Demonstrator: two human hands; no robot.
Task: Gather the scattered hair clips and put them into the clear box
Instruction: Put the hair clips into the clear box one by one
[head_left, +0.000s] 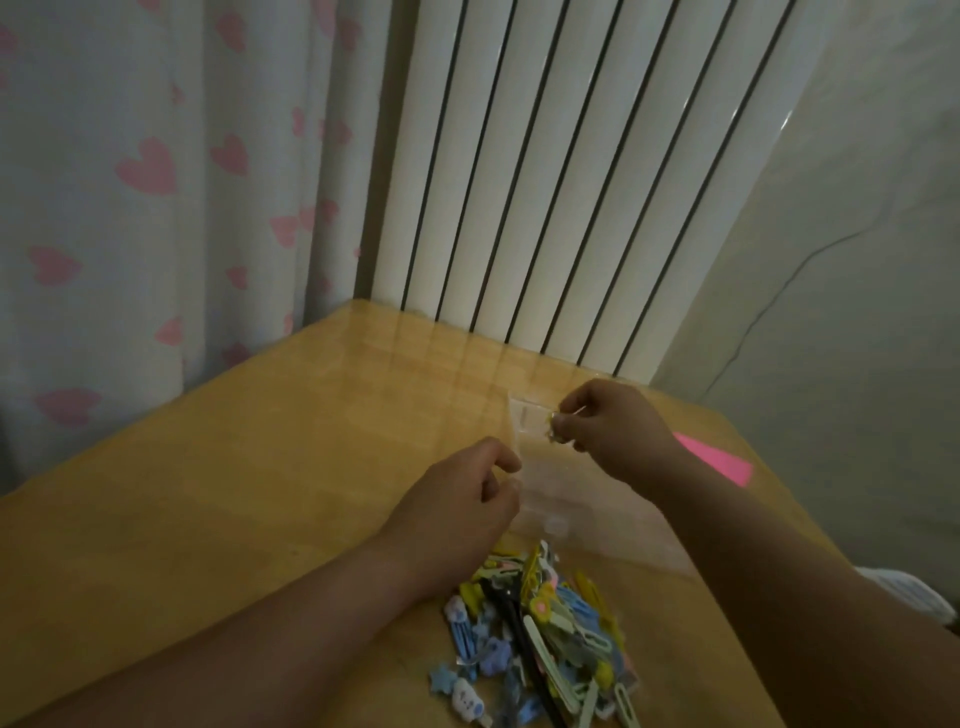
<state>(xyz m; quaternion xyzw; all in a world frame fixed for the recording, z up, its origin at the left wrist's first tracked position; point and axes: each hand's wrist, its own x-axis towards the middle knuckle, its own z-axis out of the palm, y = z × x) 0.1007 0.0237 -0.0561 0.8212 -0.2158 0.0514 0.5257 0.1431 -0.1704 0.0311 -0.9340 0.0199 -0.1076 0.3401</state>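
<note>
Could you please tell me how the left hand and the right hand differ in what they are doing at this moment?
The left hand holds the clear box by its left edge, it seems; the right hand pinches a small clip. The left hand sits beside the box, nearer the person; the right hand is over the box's far end. Both have curled fingers and lie beyond the pile of clips.

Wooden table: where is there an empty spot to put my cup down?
The big bare stretch of the wooden table lies left of the left hand, toward the heart-print curtain. Another bare strip runs behind the clear plastic box, up to the white radiator. It's crowded near you: the colourful pile of hair clips sits there.
</note>
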